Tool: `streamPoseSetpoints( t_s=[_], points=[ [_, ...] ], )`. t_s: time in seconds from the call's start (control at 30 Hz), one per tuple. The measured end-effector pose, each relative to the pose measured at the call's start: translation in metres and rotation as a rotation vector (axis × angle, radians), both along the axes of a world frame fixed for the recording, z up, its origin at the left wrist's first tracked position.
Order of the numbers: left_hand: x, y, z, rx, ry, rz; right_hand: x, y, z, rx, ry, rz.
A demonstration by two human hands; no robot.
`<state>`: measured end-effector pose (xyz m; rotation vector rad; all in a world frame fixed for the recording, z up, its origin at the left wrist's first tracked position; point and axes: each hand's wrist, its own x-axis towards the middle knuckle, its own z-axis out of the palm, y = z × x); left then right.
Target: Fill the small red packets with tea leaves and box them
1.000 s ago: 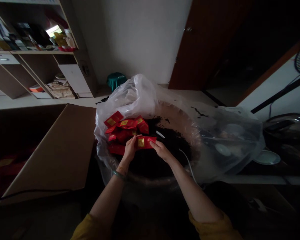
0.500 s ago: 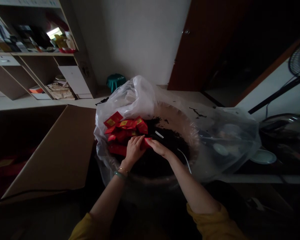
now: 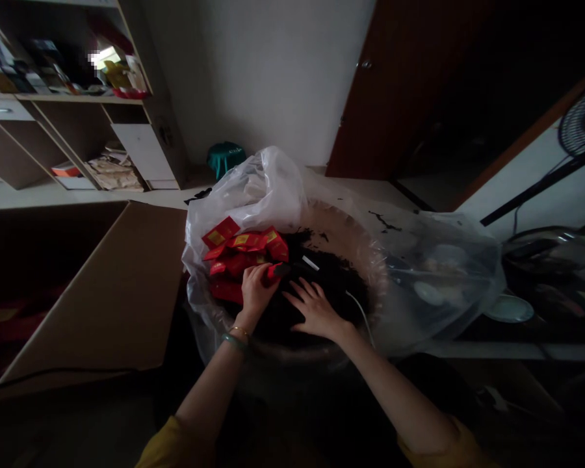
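Observation:
My left hand (image 3: 256,290) is closed around a small red packet (image 3: 272,275), whose dark end points to the right. Fingers spread, my right hand (image 3: 316,312) lies on loose dark material (image 3: 268,325) that looks like dried tea leaves. This material sits in a wide round container lined with a clear plastic sheet (image 3: 277,175). Beyond my left hand, several red packets with gold labels (image 3: 246,242) are heaped on the container's left side. A small white strip (image 3: 311,262) rests on the dark leaves, and a thin white curved piece (image 3: 362,312) lies to the right.
An open cardboard box (image 3: 112,292) stands at the left with red things inside. A shelf unit (image 3: 146,153) and a green bin (image 3: 225,159) are behind. At the right are a pale dish (image 3: 509,308) and a fan (image 3: 582,123).
My right hand has let go of the red packet and moved down and right onto the dark leaves, its fingers spreading. My left hand still holds the packet, now turned.

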<state>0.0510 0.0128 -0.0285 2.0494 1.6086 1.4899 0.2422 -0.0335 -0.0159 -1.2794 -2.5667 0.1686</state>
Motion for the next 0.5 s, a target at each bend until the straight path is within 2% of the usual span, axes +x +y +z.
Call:
streamPoseSetpoints(
  t_s=[0.13, 0.3, 0.5],
  points=[
    [-0.001, 0.0, -0.001, -0.012, -0.031, 0.031, -0.021, 0.006, -0.01, 0.051, -0.138, 0.013],
    [-0.003, 0.002, -0.003, -0.002, -0.026, 0.086, -0.041, 0.028, -0.009, 0.074, -0.14, 0.088],
    [-0.003, 0.002, -0.003, 0.017, -0.033, 0.1, -0.047, 0.047, -0.008, 0.085, -0.159, 0.134]
  ],
)
